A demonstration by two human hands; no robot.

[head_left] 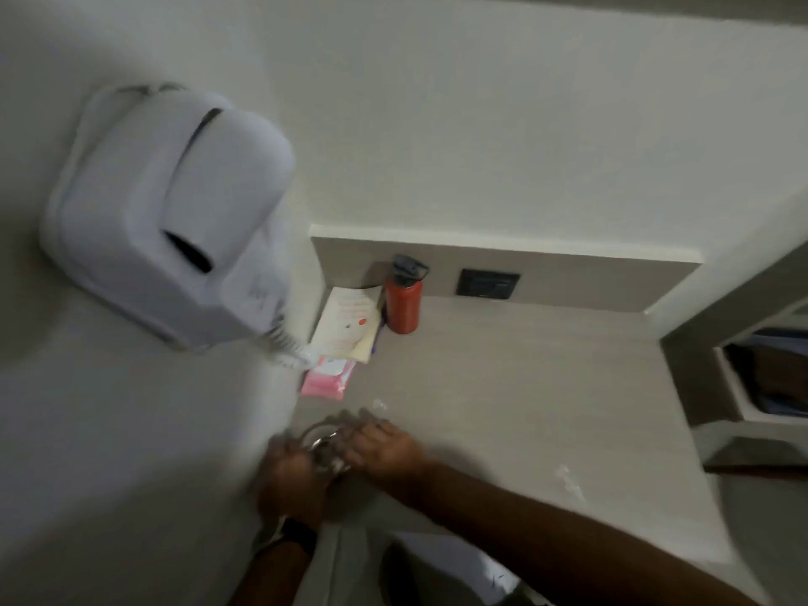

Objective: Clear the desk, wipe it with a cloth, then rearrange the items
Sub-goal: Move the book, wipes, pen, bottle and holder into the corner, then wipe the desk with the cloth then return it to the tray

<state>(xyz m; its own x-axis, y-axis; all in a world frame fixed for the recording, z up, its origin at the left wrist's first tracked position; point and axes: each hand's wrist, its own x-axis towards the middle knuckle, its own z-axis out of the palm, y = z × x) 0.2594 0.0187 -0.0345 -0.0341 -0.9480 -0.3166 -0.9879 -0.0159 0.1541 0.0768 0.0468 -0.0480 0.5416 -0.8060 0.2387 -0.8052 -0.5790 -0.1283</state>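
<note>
Grey laminate desk (546, 387) is seen from above, set into a corner of pale walls, with the frame blurred by motion. Both hands are recorded at the near left edge of the desk, brought together around a small clear, glassy object (323, 441); what it is cannot be told through the blur. Left hand (290, 478) is curled at the object's near left side, fingers bent inward against it, and a dark band (297, 535) is noted at that wrist. Right hand (384, 446) is laid over the object's right side with fingers partly bent and spread; whether a firm grip is made by either hand cannot be told. Right forearm is seen crossing the desk from the lower right corner. Just beyond the hands a pink packet (328, 378) is lying flat near the left wall. Behind it, a pale booklet (350, 325) with red print and a red dot is lying on the desk, overlapping a cream sheet. Red bottle (403, 299) with a dark cap is standing upright just right of the booklet, close to the low back panel. Dark wall socket (488, 283) is set into that panel, well apart from the bottle. White wall-mounted unit (175, 212) with a coiled cord is fixed to the left wall above the desk. Small pale scraps (568, 478) are noted on the desk to the right of the forearm. Open shelf (765, 378) is seen at the right edge.
</note>
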